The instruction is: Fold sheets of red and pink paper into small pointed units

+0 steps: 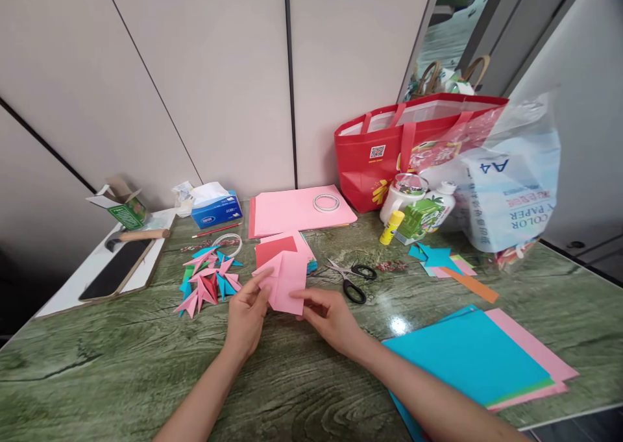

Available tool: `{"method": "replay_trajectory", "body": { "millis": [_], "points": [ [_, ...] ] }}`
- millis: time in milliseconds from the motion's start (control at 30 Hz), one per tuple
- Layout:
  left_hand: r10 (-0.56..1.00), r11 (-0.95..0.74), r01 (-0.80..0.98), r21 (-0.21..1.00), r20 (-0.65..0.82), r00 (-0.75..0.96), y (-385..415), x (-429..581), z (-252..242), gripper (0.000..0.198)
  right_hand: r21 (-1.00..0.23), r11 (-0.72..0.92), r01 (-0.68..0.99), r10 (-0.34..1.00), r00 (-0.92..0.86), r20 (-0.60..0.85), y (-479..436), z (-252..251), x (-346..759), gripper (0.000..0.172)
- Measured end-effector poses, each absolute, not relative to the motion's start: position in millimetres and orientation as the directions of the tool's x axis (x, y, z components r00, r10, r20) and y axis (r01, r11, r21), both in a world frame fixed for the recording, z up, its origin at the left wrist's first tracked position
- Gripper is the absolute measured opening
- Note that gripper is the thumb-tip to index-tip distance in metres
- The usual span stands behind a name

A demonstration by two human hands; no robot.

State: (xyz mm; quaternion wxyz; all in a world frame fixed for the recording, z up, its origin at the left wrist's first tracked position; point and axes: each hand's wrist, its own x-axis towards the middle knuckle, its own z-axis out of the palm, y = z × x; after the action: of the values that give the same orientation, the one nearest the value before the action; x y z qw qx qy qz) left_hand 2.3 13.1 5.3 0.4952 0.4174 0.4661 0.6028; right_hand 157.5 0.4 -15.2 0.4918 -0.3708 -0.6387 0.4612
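Between my two hands is a sheet of pink paper (291, 280), creased, with its upper left corner folded in. My left hand (248, 309) pinches its left edge between thumb and fingers. At the lower right corner, my right hand (331, 315) grips the same paper. Just behind it lies a stack of small square papers (276, 250), red on top. Black-handled scissors (353, 276) rest to the right of the paper, blades apart. A pile of folded paper pieces (209, 280) in pink, blue, green and red sits left of my left hand.
Large blue sheets (467, 357) lie under my right forearm. Behind stand a red bag (365, 169), a glue stick (392, 228), a white mug (399, 198) and a plastic paper pack (516, 189). Leftward are a tissue box (217, 209), a hammer (141, 235) and pink sheets (287, 211) with tape (326, 202).
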Motion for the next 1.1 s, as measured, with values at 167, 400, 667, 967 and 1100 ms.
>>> {"method": "replay_trajectory", "body": {
  "millis": [167,400,667,967,1100],
  "points": [
    [0.986,-0.002,-0.217,0.976,-0.035,-0.166,17.7,-3.5,-4.1,0.023,-0.973,0.23,-0.032,0.929,-0.291,0.229,-0.1,-10.5,159.8,0.024],
    [0.985,0.108,-0.279,0.954,-0.065,0.159,9.4,4.3,11.2,0.041,-0.984,0.176,-0.041,0.971,-0.158,0.18,4.3,-9.0,162.1,0.018],
    [0.976,0.062,-0.09,0.994,-0.041,0.213,5.9,4.5,7.5,0.042,-0.972,0.211,0.1,0.977,0.012,0.213,5.4,-7.3,161.0,0.022],
    [0.974,0.078,-0.08,0.994,-0.059,0.217,0.1,8.6,5.6,0.041,-0.987,0.147,0.068,0.986,0.075,0.152,6.7,-5.8,160.6,0.023],
    [0.972,0.123,-0.138,0.983,-0.09,0.218,-0.5,9.7,7.9,0.042,-0.983,0.158,0.091,0.982,0.092,0.166,6.9,-5.6,161.9,0.023]
  ]
}}
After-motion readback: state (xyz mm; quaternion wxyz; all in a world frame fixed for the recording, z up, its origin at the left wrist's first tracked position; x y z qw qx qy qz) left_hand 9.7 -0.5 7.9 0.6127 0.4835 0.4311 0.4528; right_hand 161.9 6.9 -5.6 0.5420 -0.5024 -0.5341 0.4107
